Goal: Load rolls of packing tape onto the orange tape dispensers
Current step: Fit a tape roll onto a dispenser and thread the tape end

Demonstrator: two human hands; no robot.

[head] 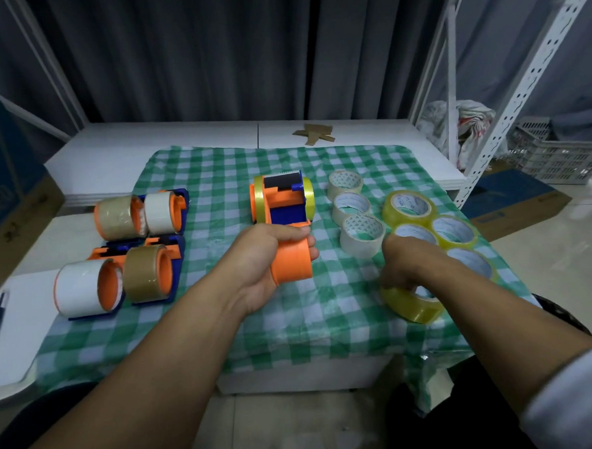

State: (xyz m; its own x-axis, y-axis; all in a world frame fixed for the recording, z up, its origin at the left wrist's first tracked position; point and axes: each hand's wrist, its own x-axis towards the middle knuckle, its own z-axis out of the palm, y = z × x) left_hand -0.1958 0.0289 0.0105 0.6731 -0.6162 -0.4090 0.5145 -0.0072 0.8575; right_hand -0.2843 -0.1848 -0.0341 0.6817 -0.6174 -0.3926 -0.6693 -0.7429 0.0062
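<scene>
Orange dispenser [281, 204] steadied at table [293, 334] centre by left hand [255, 264] clenched round its handle [291, 264]; right hand [404, 263] grasps a yellow tape roll [412, 305] near the right edge, likely for loading.

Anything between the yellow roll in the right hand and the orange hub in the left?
Only bare checked cloth separates yellow roll and orange hub. The left hand wraps the hub, though, and may block the roll.
</scene>
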